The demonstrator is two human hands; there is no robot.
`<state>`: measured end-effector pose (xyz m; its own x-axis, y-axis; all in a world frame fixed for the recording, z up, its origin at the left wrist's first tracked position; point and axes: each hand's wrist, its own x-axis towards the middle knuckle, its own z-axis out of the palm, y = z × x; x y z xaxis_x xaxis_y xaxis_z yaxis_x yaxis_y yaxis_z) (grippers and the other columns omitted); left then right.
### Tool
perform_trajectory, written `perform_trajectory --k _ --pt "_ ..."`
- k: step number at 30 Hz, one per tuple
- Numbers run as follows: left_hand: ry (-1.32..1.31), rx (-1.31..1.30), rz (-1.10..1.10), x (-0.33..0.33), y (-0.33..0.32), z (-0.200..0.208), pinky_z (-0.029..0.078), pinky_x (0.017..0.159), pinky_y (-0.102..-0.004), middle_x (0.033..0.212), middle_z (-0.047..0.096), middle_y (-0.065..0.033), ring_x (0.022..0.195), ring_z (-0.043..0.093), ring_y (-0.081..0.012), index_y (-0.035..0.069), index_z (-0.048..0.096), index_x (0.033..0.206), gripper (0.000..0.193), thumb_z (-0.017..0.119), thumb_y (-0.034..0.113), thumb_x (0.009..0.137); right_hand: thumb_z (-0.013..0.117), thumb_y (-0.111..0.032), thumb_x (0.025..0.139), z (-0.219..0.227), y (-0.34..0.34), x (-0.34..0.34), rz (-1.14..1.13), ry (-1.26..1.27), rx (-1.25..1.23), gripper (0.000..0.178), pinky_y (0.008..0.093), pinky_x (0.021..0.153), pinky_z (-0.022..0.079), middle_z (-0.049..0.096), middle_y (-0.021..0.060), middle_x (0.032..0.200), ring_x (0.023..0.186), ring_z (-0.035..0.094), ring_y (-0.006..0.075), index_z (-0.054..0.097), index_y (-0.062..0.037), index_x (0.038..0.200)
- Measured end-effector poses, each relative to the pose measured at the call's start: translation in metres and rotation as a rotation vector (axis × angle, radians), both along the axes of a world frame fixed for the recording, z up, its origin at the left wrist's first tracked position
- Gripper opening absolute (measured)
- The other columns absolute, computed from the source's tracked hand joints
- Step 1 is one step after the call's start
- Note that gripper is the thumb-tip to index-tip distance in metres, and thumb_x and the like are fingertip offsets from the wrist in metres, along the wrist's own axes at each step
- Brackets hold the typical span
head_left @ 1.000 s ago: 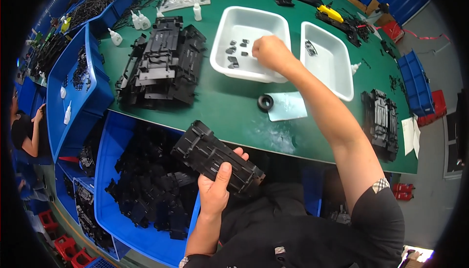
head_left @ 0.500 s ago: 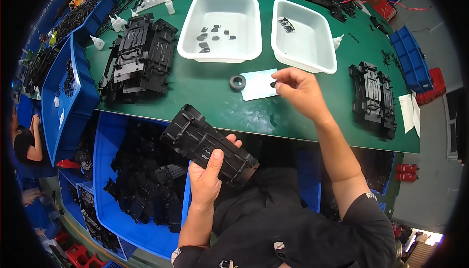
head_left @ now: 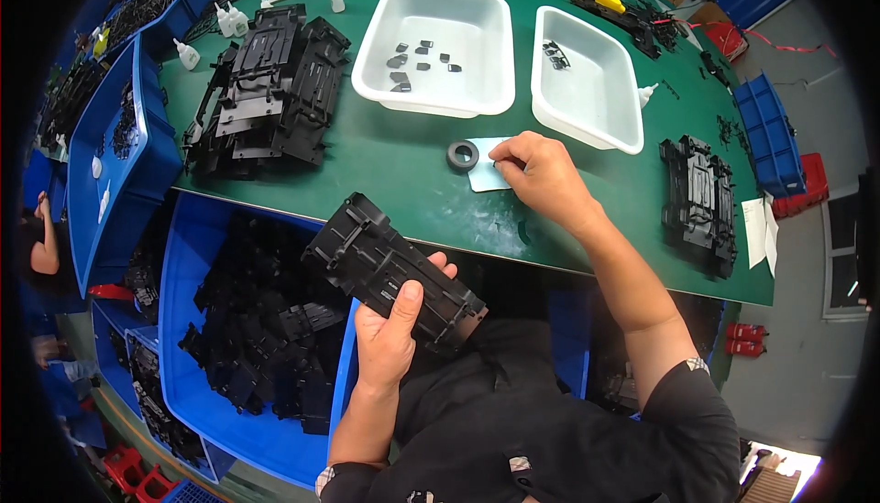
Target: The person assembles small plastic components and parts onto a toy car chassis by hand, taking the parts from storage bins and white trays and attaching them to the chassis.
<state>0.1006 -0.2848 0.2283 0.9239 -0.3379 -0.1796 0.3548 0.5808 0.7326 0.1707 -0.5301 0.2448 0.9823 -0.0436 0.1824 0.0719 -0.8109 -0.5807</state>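
Note:
My left hand (head_left: 390,338) grips a long black plastic chassis part (head_left: 380,260), thumb on top and fingertips showing at its far side. The part is tilted in front of the table edge. Above the table, my right hand (head_left: 541,173) is closed in a pinch over a pale blue sheet (head_left: 485,179). A small black piece shows at its fingertips, mostly hidden. Against the sheet's left end lies a thick black ring (head_left: 453,159). Farther off, a white tub (head_left: 500,91) holds several small black pieces, and a second white tub (head_left: 600,132) holds a small black part.
Black chassis parts are stacked at the left (head_left: 266,91) and right (head_left: 701,205) of the green table (head_left: 385,164). Below its edge, a blue bin (head_left: 206,420) is full of black parts. White squeeze bottles (head_left: 186,54) stand behind the left stack.
My right hand has moved left and closer to the black ring, over the pale blue sheet. My left hand still holds the chassis part almost unmoved. The view has shifted slightly.

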Motion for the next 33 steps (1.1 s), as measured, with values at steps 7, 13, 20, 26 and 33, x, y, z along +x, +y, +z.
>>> perform_trajectory --k 7,13,20,26,33 --pt "-0.033 -0.026 -0.036 0.007 0.004 -0.005 0.049 0.092 -0.0399 0.119 0.058 -0.0203 0.108 0.059 -0.0302 -0.006 0.051 0.120 0.032 0.051 0.014 0.095 0.057 -0.002 0.078 -0.012 0.002 0.008 0.064 -0.172 -0.272 0.010 0.0400 0.071 0.048 0.057 0.0130 0.078 0.079 0.058 0.0305 0.065 -0.0009 0.083" --pt "-0.064 -0.023 -0.045 0.007 -0.001 -0.002 0.050 0.091 -0.0390 0.118 0.058 -0.0190 0.108 0.059 -0.0290 -0.006 0.051 0.120 0.031 0.051 0.013 0.095 0.063 0.001 0.075 -0.017 -0.002 0.011 0.097 -0.318 -0.409 0.008 0.0368 0.067 0.049 0.057 0.0101 0.077 0.075 0.059 0.0272 0.063 -0.0018 0.083" --pt "-0.047 -0.018 -0.002 0.007 -0.006 0.002 0.046 0.095 -0.0407 0.117 0.058 -0.0191 0.110 0.058 -0.0306 -0.005 0.048 0.122 0.032 0.052 0.012 0.094 0.064 0.009 0.064 -0.002 0.001 -0.020 0.155 -0.685 -0.299 0.025 0.0335 0.060 0.046 0.059 0.0084 0.082 0.069 0.057 0.0250 0.062 -0.0034 0.085" --pt "-0.048 -0.045 0.025 0.023 -0.018 0.011 0.040 0.100 -0.0427 0.126 0.048 -0.0196 0.119 0.049 -0.0336 -0.002 0.031 0.135 0.050 0.052 0.011 0.092 0.071 0.010 0.064 0.009 0.028 -0.090 0.155 -0.770 -0.011 0.033 0.0305 0.059 0.052 0.063 0.0138 0.090 0.070 0.063 0.0246 0.065 -0.0055 0.093" --pt "-0.070 -0.067 0.026 0.028 -0.040 0.030 0.041 0.097 -0.0403 0.121 0.050 -0.0158 0.116 0.050 -0.0292 -0.002 0.033 0.132 0.044 0.048 0.016 0.094 0.073 0.010 0.067 -0.003 0.049 -0.130 0.254 -0.725 0.214 0.034 0.0292 0.064 0.053 0.062 0.0141 0.096 0.077 0.063 0.0235 0.064 -0.0054 0.096"
